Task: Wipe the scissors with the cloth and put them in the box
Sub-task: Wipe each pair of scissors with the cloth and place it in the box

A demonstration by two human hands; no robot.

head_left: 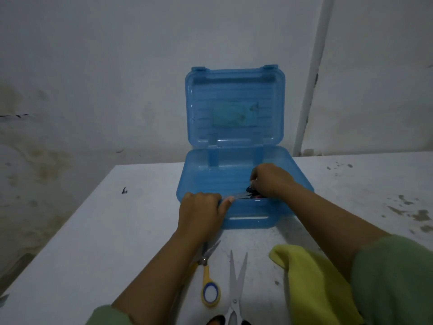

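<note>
**Head view: hands at the open box**

The blue box (236, 184) stood on the white counter (93, 231) near the wall (117, 66), its lid (235, 106) raised upright. The right hand (271, 180) reached inside the box, its fingers curled around the dark handles of a pair of scissors (246, 195) lying along the front wall of the box. The left hand (201, 214) clasped the front left rim of the box, thumb lying on the rim near the blade tip. Two further pairs lay on the counter in front of the box: yellow scissors (208, 277), partly under the left forearm, and, just to their right, black scissors (236, 285) with blades spread. The yellow cloth (311, 282) lay on the counter beneath the right forearm, just right of the black scissors. Both arms wore green sleeves (393, 277).
</note>
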